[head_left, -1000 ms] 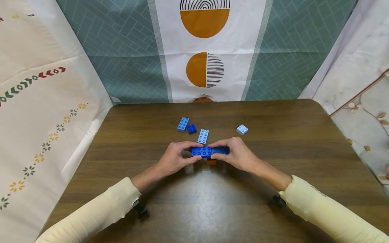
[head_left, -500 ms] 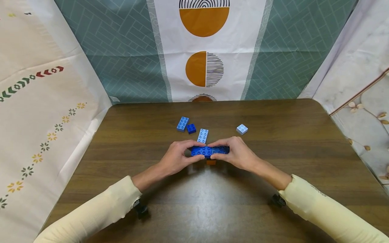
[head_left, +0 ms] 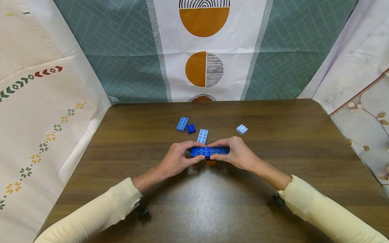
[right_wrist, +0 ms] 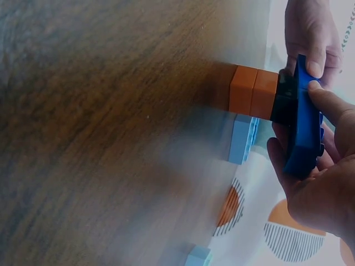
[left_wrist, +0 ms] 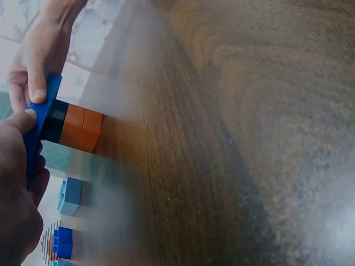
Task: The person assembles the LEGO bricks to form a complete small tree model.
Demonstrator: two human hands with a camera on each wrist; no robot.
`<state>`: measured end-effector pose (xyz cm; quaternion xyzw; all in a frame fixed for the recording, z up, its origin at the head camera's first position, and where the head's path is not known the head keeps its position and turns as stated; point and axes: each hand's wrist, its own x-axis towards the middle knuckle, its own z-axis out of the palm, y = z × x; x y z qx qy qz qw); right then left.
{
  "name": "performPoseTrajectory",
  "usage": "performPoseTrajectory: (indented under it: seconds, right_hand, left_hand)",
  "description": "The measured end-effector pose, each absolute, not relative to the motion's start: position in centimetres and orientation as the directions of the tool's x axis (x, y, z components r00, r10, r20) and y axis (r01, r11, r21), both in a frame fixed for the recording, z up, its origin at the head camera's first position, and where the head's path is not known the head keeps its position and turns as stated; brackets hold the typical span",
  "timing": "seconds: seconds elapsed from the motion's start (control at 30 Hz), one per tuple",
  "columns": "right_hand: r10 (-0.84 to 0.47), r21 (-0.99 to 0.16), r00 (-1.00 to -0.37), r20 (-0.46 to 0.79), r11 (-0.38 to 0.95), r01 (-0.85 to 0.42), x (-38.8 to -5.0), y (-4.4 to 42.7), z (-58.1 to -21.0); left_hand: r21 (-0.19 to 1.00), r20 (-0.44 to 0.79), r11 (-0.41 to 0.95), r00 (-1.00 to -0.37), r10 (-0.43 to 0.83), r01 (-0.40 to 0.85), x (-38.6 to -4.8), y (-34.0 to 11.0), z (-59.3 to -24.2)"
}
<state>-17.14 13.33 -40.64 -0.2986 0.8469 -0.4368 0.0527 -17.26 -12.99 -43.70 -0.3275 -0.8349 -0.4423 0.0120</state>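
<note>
Two long blue toy building bricks lie end to end on top of a small tower. My left hand (head_left: 177, 157) pinches the left blue brick (head_left: 197, 152) between thumb and fingers. The right blue brick (head_left: 217, 150) is pinched by my right hand (head_left: 240, 155), which covers its outer end. In the wrist views, a dark brick (left_wrist: 54, 121) sits directly beneath the blue pair. Below that come two stacked orange bricks (right_wrist: 252, 91), the lower one on the table. The thumbs nearly meet at the seam between the two blue bricks.
Behind the hands on the wooden table (head_left: 136, 135) lie a pale blue long brick (head_left: 202, 135), a small dark blue brick (head_left: 191, 128) and a mid-blue long brick (head_left: 182, 124). Farther right sits a small pale blue brick (head_left: 241, 129). Patterned cloths hang at the back and sides.
My left fingertips and thumb have slid slightly right along the blue brick, towards the seam. My right hand and the tower have barely moved.
</note>
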Motion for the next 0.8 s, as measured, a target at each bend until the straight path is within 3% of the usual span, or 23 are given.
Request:
performPoseTrajectory:
  seconds: [0.8]
  right_hand:
    - [-0.537,-0.776,-0.832,0.14,0.462,-0.428,-17.3,13.3,-40.6]
  left_hand:
    - [0.777,0.309,0.333,-0.784,0.539,0.535,-18.3,-14.3,-44.1]
